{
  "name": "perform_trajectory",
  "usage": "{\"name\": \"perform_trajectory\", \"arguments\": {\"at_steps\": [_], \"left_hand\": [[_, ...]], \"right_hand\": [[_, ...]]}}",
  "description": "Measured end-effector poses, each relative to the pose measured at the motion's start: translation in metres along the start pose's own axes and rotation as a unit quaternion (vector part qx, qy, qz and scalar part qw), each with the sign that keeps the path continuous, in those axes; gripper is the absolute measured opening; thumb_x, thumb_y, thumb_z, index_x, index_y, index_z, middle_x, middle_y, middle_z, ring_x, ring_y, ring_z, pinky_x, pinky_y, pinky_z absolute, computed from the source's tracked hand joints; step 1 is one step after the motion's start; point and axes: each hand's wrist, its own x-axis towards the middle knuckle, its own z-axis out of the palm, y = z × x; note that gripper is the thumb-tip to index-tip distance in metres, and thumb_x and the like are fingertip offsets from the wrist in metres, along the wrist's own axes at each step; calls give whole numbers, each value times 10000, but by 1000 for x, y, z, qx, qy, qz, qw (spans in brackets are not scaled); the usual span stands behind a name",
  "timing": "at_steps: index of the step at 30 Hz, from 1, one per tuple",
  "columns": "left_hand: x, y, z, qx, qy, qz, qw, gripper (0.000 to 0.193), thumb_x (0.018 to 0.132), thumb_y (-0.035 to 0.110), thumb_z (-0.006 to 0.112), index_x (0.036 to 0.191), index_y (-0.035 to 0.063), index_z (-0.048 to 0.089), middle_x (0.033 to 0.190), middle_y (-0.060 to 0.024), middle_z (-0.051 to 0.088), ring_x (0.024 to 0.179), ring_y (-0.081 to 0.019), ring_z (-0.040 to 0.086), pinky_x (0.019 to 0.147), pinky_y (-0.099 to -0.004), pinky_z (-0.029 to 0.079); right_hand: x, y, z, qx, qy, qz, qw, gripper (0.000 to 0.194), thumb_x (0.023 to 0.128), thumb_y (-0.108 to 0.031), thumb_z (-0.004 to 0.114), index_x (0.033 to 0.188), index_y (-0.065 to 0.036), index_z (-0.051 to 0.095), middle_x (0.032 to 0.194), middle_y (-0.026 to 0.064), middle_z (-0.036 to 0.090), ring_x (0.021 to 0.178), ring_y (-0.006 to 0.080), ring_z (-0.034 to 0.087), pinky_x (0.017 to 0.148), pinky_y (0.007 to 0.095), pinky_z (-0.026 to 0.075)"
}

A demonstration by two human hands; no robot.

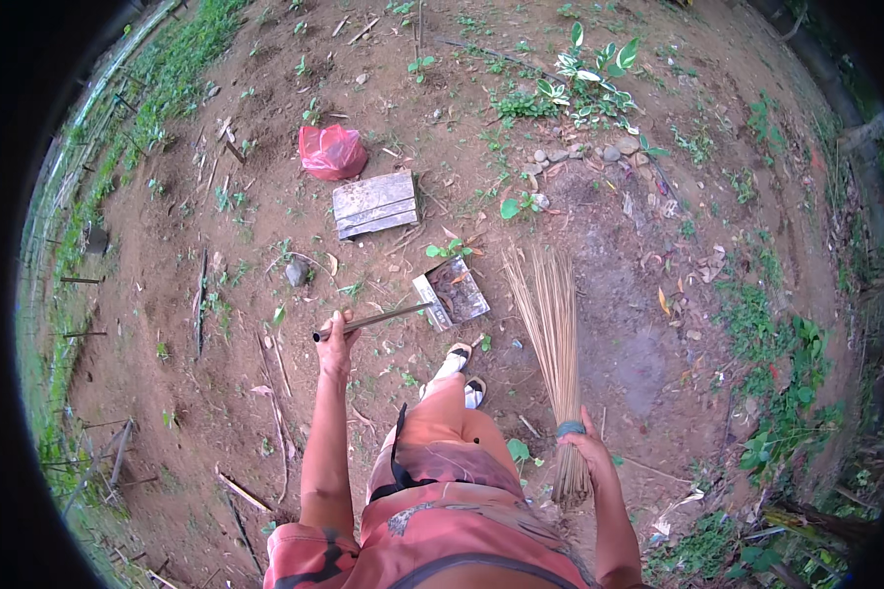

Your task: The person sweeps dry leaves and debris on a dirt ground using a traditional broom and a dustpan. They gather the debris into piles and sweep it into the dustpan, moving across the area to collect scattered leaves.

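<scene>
My left hand (337, 343) is closed around the upper end of a metal tube handle (383, 316). That handle runs to the right into a dustpan made from a cut metal can (446, 309), in which dry leaves and dirt lie. My right hand (589, 444) grips a stick broom (552, 331) of thin stiff ribs, close to the blue-green binding (571, 428) near its butt end. The broom's bristles fan out away from me, to the right of the dustpan, over bare soil. Whether their tips touch the ground, I cannot tell.
Beyond the dustpan lie a wooden board (375, 202) and a pink plastic bag (332, 152). A grey stone (297, 272) sits to the left. Small stones (611, 153) edge a greyish patch of ground, near a variegated plant (597, 73). Sticks (243, 492) and seedlings are scattered at left.
</scene>
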Motion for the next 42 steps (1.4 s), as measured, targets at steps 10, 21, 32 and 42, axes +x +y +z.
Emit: {"name": "perform_trajectory", "arguments": {"at_steps": [10, 21, 32, 42], "left_hand": [[-6, 26, -61, 3, 95, 30, 995, 237, 870, 296, 598, 995, 100, 549, 1014, -36, 612, 925, -156, 569, 795, -348, 502], [70, 61, -84, 15, 75, 50, 996, 253, 866, 325, 600, 992, 109, 566, 993, -16, 605, 904, -134, 569, 781, -324, 489], [145, 73, -99, 40, 23, 1, 999, 234, 878, 313, 588, 881, 80, 605, 888, 8, 591, 811, -86, 515, 721, -268, 412], [148, 92, -138, -20, 65, -15, 998, 231, 894, 289, 566, 859, 64, 605, 875, 4, 591, 751, -62, 497, 667, -236, 401]], "right_hand": [[20, -33, 0, 118, -26, 49, 991, 1016, 681, 18, 640, 1438, -245, 15, 879, 115, 553, 615, 229, 599, 525, 383, 526], [172, -31, 99, 34, -8, 62, 997, 735, 584, -46, 742, 1198, -14, 339, 834, 108, 568, 647, 228, 599, 547, 371, 506], [-2, -133, 224, -302, -69, -10, 951, 1099, 572, -132, 760, 1426, -12, 78, 1227, 191, 487, 1100, 248, 493, 980, 293, 330], [144, -179, 313, -190, 32, -39, 981, 1135, 524, -83, 759, 1423, -11, 70, 1293, 202, 433, 1164, 266, 456, 954, 302, 377]]}}
